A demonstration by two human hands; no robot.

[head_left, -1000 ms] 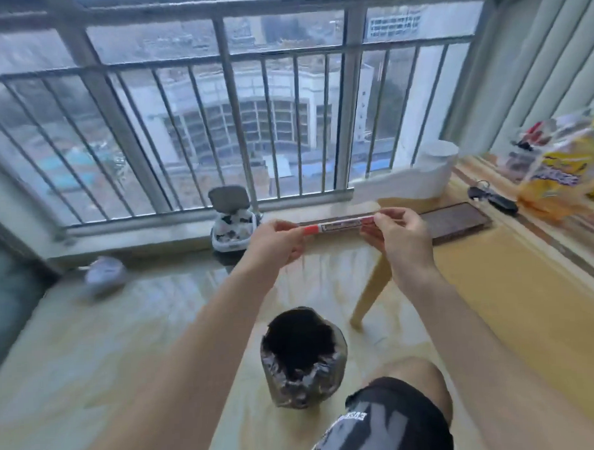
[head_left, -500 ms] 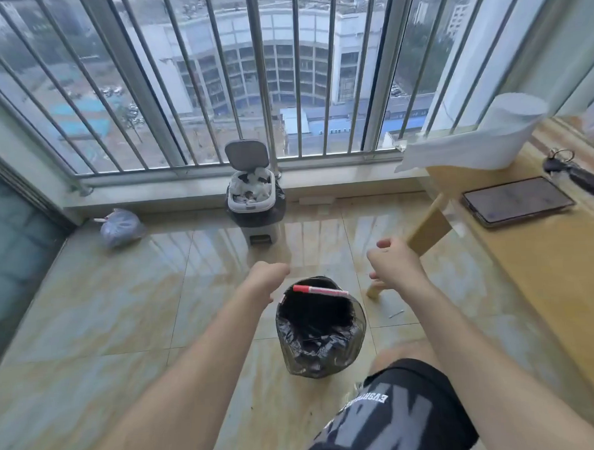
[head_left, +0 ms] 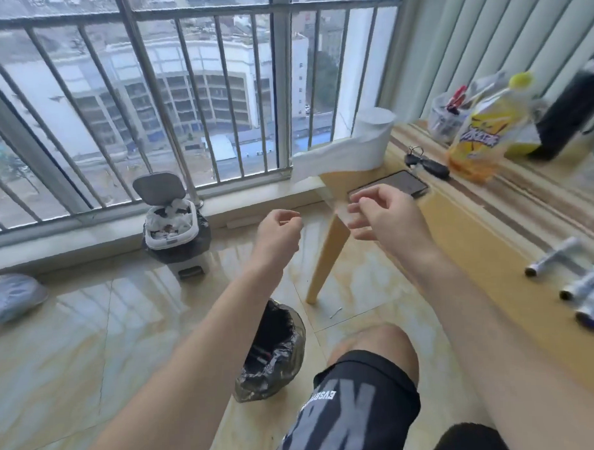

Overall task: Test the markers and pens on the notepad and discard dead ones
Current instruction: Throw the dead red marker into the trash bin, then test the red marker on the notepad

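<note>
While the left hand and right hand hang empty, fingers loosely curled, off the table corner, the bin stands below the left forearm. Markers lie far right.

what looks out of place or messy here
The pedal bin by the railing is overfull, its lid standing open above crumpled waste. The paper roll on the table corner trails a loose sheet over the edge. A small scrap lies on the floor.

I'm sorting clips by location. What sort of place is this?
Probably a high-rise flat's balcony room: window bars overlook buildings below, a wooden table holds a paper roll, and a lined bin stands on the tiled floor.
</note>
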